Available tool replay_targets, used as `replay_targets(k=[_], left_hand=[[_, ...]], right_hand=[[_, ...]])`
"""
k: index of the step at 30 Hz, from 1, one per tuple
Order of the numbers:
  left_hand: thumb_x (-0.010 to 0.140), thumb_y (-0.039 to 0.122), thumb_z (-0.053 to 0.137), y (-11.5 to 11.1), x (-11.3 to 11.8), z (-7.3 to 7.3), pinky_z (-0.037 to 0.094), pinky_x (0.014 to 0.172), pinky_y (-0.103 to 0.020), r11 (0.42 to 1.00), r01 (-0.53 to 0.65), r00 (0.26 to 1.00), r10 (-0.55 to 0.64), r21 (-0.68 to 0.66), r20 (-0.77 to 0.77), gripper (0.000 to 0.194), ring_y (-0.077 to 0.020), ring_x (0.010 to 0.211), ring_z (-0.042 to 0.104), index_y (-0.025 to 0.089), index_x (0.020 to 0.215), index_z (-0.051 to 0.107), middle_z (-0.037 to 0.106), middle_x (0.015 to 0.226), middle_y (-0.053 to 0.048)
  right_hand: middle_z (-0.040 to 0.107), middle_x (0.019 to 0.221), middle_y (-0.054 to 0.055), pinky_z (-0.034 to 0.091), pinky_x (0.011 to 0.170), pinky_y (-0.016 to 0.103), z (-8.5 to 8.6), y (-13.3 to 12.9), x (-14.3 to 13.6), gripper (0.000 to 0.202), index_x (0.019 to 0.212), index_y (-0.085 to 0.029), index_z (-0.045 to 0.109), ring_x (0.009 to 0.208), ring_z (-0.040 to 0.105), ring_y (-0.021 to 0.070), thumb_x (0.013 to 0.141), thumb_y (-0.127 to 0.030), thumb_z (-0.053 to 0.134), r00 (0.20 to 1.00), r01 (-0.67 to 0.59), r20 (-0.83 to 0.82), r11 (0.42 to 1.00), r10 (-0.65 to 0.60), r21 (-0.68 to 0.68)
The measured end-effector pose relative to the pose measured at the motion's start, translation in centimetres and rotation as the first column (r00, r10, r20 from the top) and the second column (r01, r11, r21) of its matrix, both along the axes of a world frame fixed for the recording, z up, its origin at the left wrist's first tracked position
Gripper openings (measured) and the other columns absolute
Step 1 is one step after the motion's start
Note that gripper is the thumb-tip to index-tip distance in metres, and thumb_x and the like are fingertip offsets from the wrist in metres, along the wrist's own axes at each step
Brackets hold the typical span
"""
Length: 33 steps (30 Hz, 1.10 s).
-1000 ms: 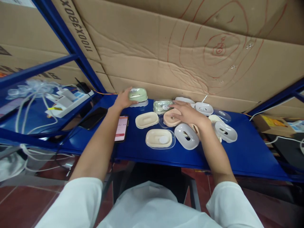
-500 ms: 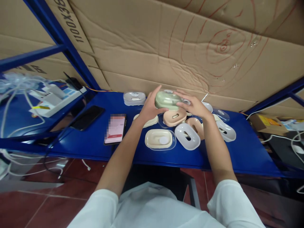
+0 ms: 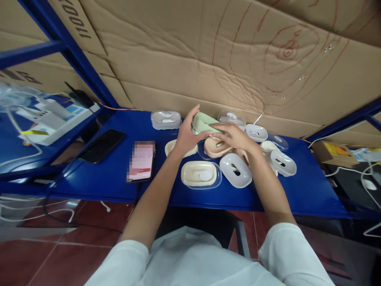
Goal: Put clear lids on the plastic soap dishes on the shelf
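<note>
A pale green oval soap dish [image 3: 203,122] with a slot is held between my two hands above the far part of the blue table. My left hand [image 3: 189,134] wraps its left end, thumb along the near side. My right hand [image 3: 233,136] has its fingers curled over the right end, hiding part of it. Something clear shows at the dish's lower left edge, mostly covered by my fingers. Just below lies a peach dish [image 3: 216,147] with a slot. Nearer me are a cream dish [image 3: 196,169] with a clear cover and a white slotted dish [image 3: 237,171].
A clear-covered grey dish [image 3: 166,120] stands at the back left. More white dishes [image 3: 284,163] lie on the right. Two phones [image 3: 141,161] rest on the left, beyond them a power strip [image 3: 70,119] with cables. A cardboard wall [image 3: 166,59] closes off the back.
The green dish has turned in my hands, so its slotted side now shows instead of the clear-topped side. My right hand has moved down and closed over its right end.
</note>
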<state>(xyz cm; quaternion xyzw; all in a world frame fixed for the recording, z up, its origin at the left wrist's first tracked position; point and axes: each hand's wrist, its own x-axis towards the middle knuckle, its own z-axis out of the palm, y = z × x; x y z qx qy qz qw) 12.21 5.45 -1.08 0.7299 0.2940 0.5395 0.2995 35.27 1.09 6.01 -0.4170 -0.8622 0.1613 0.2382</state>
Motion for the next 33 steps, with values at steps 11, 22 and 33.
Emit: replay_targets(k=[11, 22, 33], left_hand=[[0.094, 0.06, 0.073, 0.1, -1.1, -1.6, 0.028, 0.13, -0.061, 0.998, -0.048, 0.932, 0.06, 0.041, -0.358, 0.092, -0.0385, 0.161, 0.033, 0.029, 0.168, 0.028, 0.037, 0.173, -0.015], [0.086, 0.015, 0.068, 3.4, -7.7, 1.5, 0.03, 0.126, -0.068, 0.905, -0.423, 0.775, 0.382, 0.037, -0.504, 0.06, -0.0438, 0.152, 0.043, 0.019, 0.146, 0.059, 0.052, 0.156, -0.022], [0.05, 0.05, 0.103, 6.0, -12.1, 2.0, 0.018, 0.129, -0.067, 0.792, -0.418, 0.895, 0.274, -0.445, -0.353, 0.076, -0.0509, 0.154, 0.037, 0.017, 0.111, 0.073, 0.066, 0.136, -0.02]], right_hand=[[0.072, 0.14, 0.013, 0.035, 0.123, 0.055, 0.3, 0.3, 1.8, 0.045, 0.14, -0.021, 0.068, 0.137, 0.06, 0.0323, 0.11, -0.043, 0.043, 0.934, 0.323, 0.027, 0.872, -0.357, 0.368], [0.05, 0.165, 0.017, 0.021, 0.126, 0.069, -0.3, 0.2, 2.3, 0.052, 0.151, -0.02, 0.059, 0.153, 0.042, 0.0382, 0.105, -0.041, 0.047, 0.892, 0.339, 0.188, 0.884, -0.411, 0.322], [0.052, 0.162, 0.02, 0.03, 0.123, 0.066, -0.1, -0.1, 1.8, 0.051, 0.146, -0.019, 0.065, 0.151, 0.045, 0.0395, 0.106, -0.045, 0.049, 0.929, 0.284, 0.145, 0.908, -0.34, 0.308]])
